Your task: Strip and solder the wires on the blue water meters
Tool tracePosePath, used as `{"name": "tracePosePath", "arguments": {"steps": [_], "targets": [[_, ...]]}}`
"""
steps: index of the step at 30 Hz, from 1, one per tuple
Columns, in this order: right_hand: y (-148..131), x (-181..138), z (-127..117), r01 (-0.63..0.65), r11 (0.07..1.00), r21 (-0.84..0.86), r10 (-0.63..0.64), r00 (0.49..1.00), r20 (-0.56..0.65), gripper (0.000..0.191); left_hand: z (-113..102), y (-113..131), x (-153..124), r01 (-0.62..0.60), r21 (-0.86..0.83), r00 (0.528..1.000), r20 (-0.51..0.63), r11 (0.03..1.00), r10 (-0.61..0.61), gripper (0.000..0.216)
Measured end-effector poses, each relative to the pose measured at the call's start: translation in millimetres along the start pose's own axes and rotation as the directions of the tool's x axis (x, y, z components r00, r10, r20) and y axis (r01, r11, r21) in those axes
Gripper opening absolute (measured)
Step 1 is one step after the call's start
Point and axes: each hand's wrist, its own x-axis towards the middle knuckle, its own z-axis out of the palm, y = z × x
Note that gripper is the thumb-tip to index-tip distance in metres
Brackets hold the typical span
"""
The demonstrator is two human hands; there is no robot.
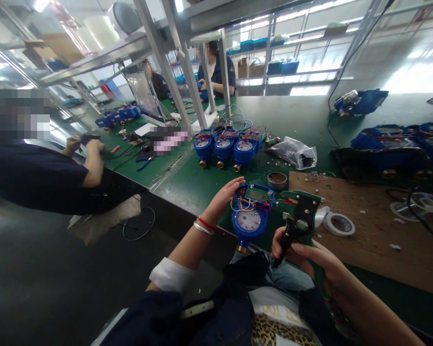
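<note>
In the head view, the right hand (303, 254) grips the wire stripper (303, 211), fingers wrapped around its handles. The left hand (223, 198), fingers extended, is positioned at the left side of the blue meter (248, 221), located at the near edge of the green table (182, 187).

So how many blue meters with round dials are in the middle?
4: front meter beside the left hand; behind it, a row: left meter, middle meter, right meter. More may hide behind the row.
</note>
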Motion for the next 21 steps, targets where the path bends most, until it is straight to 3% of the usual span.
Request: {"name": "tracePosePath", "arguments": {"steps": [2, 4, 8, 10, 12, 14, 15, 17, 21], "targets": [[1.4, 1.6, 2.5, -0.017, 1.000, -0.012, 0.017, 1.000, 0.003, 0.028, 6.6, 0.2, 0.8, 0.010, -0.033, 0.998, 0.057, 0.999, -0.008, 0.040], [2.3, 4.3, 4.0, -0.019, 0.999, -0.027, 0.020, 1.000, 0.010, 0.030, 10.7, -1.5, -1.2, -0.018, -0.022, 0.999, 0.036, 1.000, 0.019, 0.038], [2.8, 8.4, 4.7, -0.022, 0.999, -0.026, 0.023, 1.000, 0.010, 0.031, 13.1, -11.7, -11.3, -0.097, 0.034, 0.971, -0.214, 0.995, 0.102, 0.034], [2.7, 8.7, 4.2, -0.015, 1.000, -0.015, 0.016, 1.000, 0.013, 0.032, 14.2, -17.5, -18.4, -0.123, 0.047, 0.910, -0.394, 0.991, 0.132, 0.034], [3.2, 9.1, 3.2, -0.003, 1.000, -0.007, 0.003, 1.000, 0.022, 0.032, 17.3, -21.2, -26.5, -0.136, 0.051, 0.809, -0.570, 0.989, 0.141, 0.035], [4.6, 10.5, 2.3, 0.005, 1.000, -0.006, -0.005, 1.000, 0.025, 0.031, 23.3, -21.8, -35.5, -0.126, 0.072, 0.712, -0.688, 0.989, 0.141, 0.035], [5.5, 11.8, 2.2, 0.003, 1.000, -0.008, -0.003, 1.000, 0.022, 0.030, 27.4, -21.0, -40.5, -0.113, 0.086, 0.685, -0.715, 0.990, 0.140, 0.035], [7.1, 15.2, 3.2, -0.004, 1.000, -0.014, 0.005, 1.000, 0.013, 0.030, 36.8, -18.5, -51.2, -0.083, 0.108, 0.679, -0.721, 0.991, 0.136, 0.035], [6.5, 22.0, 8.9, -0.011, 0.999, -0.049, 0.011, 1.000, -0.005, 0.031, 51.4, -13.9, -71.8, -0.083, 0.074, 0.735, -0.669, 0.994, 0.111, 0.037]]}}
